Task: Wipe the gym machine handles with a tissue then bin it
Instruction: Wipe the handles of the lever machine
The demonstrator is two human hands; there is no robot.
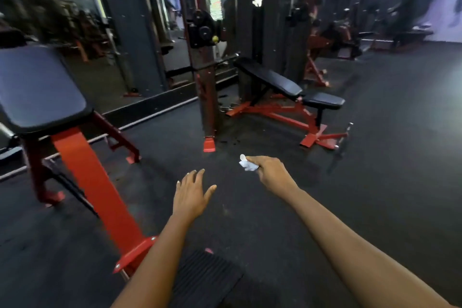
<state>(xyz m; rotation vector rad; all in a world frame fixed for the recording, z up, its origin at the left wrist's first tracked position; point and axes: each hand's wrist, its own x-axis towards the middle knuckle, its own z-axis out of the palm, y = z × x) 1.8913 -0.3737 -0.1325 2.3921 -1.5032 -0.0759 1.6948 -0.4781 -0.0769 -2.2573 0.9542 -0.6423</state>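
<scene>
My right hand is stretched out over the dark floor, its fingers curled round a crumpled white tissue that pokes out at the left of the fist. My left hand hovers lower and to the left, fingers spread and straight, holding nothing. A small metal handle bar lies on the floor beside the foot of the red bench. No bin is in view.
A red-framed seat with a black pad stands close on the left. A red upright post rises straight ahead. An adjustable bench sits behind it to the right. A ribbed black footplate lies by my forearms. Mirrors line the left wall.
</scene>
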